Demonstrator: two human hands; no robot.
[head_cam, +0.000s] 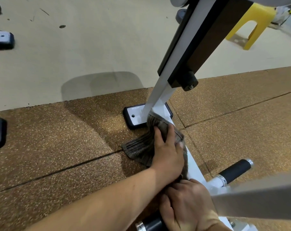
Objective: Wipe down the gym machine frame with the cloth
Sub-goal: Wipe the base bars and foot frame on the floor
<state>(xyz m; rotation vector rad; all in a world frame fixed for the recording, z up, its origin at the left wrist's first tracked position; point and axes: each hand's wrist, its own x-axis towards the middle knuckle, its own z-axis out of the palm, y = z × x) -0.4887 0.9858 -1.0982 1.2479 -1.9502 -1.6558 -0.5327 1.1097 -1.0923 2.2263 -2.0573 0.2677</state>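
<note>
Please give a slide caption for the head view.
Left hand grips the grey cloth round the frame beam near its foot plate; right hand rests on the beam.

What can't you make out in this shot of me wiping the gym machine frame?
All in the head view:
Frame bar under the cloth and left hand: covered, so any dirt there is unseen.
Whether the right hand grips cloth or frame: its palm side faces away.
Upright post: cut off by the top edge.
Frame's lower right: hidden behind a blurred grey bar near the camera.
</note>
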